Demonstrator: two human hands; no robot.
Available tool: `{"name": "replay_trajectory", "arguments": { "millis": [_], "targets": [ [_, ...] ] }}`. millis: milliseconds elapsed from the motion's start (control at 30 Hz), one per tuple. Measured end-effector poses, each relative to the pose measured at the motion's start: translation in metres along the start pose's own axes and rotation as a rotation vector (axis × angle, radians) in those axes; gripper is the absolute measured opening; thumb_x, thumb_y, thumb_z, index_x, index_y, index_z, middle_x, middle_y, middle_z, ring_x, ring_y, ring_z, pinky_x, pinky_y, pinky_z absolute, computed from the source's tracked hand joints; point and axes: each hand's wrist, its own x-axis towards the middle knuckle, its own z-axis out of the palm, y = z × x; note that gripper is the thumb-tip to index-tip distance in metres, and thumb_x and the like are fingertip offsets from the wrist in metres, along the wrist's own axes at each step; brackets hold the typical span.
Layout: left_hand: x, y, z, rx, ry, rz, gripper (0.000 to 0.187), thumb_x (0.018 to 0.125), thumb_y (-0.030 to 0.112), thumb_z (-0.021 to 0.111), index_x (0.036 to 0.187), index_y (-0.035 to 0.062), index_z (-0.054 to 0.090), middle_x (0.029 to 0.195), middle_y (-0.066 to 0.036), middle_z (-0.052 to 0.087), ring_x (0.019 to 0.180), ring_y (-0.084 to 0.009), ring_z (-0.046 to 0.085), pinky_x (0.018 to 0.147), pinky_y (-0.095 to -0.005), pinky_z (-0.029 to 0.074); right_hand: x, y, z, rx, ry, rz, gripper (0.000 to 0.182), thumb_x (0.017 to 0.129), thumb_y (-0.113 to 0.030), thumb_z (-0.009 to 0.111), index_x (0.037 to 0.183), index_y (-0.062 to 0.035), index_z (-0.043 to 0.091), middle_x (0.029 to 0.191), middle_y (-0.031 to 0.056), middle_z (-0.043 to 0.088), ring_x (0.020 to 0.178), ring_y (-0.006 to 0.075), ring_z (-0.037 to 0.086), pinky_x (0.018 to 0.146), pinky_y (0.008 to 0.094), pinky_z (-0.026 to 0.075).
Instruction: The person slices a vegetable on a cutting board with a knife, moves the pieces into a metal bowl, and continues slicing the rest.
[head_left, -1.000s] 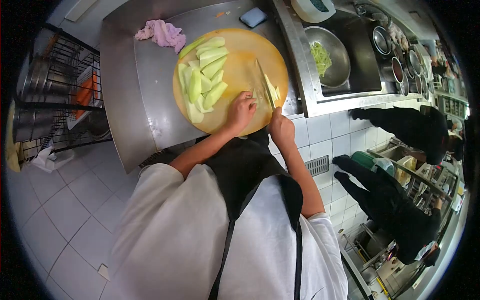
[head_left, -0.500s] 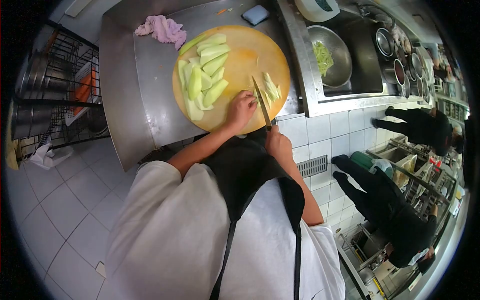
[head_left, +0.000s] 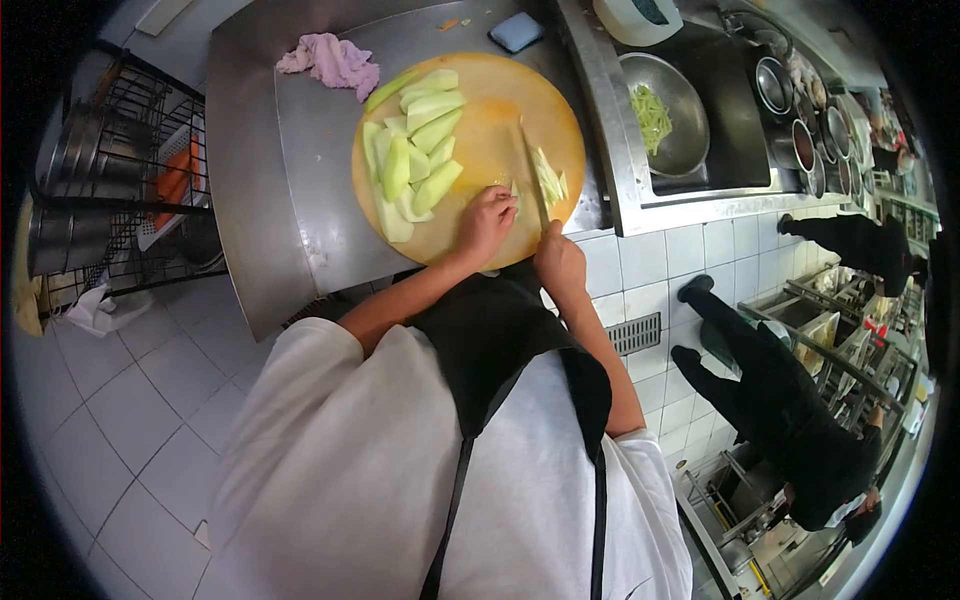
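From where I stand, in the head view, the knife [head_left: 534,172] has swung away from the left hand [head_left: 487,225] over the last half second, and its blade now lies alongside the pale cut strips [head_left: 549,182] near the right edge of the round cutting board [head_left: 490,90]. That leaves the blade between the strips and those fingers, a little apart from them. The right hand [head_left: 562,264] has its fingers closed around the handle. The left fingers are bunched low on the board at a small pale piece [head_left: 514,188]; I can't tell whether they actually pinch it. The pale green vegetable wedges [head_left: 436,132] stay heaped on the board's left side, and the board sits on the steel desk [head_left: 315,190], the pink cloth [head_left: 340,68] just beyond it.
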Motion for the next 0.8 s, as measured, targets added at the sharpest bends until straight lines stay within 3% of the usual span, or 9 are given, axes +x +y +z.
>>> {"name": "replay_trajectory", "arguments": {
  "millis": [100, 533, 633, 800],
  "targets": [
    [-0.001, 0.000, -0.003, 0.065, -0.029, 0.012, 0.019, 0.088, 0.003, 0.073, 0.106, -0.0029, 0.073, 0.114, -0.012, 0.067, 0.093, -0.0272, 0.072, 0.078, -0.0346, 0.061, -0.016, 0.001, -0.016, 0.045, -0.029, -0.013, 0.015, 0.098, -0.013, 0.055, 0.096, -0.0005, 0.048, 0.068, 0.0268, 0.066, 0.063, 0.0446, 0.069, 0.056, 0.0535, 0.054],
    [-0.001, 0.001, -0.003, 0.049, -0.017, 0.037, 0.014, 0.085, 0.000, 0.074, 0.099, -0.0041, 0.073, 0.108, -0.014, 0.068, 0.088, -0.0277, 0.072, 0.075, -0.0345, 0.060, -0.041, 0.009, 0.016, -0.050, -0.126, -0.035, 0.010, 0.098, -0.011, 0.054, 0.097, -0.0022, 0.048, 0.067, 0.0225, 0.067, 0.061, 0.0421, 0.069, 0.056, 0.0515, 0.056],
    [0.001, -0.002, -0.003, 0.038, -0.012, 0.056, 0.014, 0.085, 0.000, 0.074, 0.098, -0.0043, 0.073, 0.107, -0.014, 0.069, 0.088, -0.0276, 0.072, 0.075, -0.0344, 0.060, -0.030, 0.010, 0.023, -0.056, -0.126, -0.027, 0.018, 0.101, -0.019, 0.053, 0.100, -0.0017, 0.049, 0.068, 0.0242, 0.067, 0.063, 0.0442, 0.067, 0.057, 0.0548, 0.053],
    [0.000, -0.001, 0.000, 0.002, -0.007, 0.015, 0.012, 0.086, 0.000, 0.073, 0.097, -0.0039, 0.073, 0.109, -0.013, 0.068, 0.087, -0.0269, 0.072, 0.075, -0.0345, 0.061, -0.011, 0.020, -0.008, 0.005, -0.071, -0.081, 0.015, 0.100, -0.016, 0.054, 0.097, -0.0013, 0.049, 0.067, 0.0241, 0.067, 0.062, 0.0426, 0.069, 0.055, 0.0523, 0.055]
  ]
}}
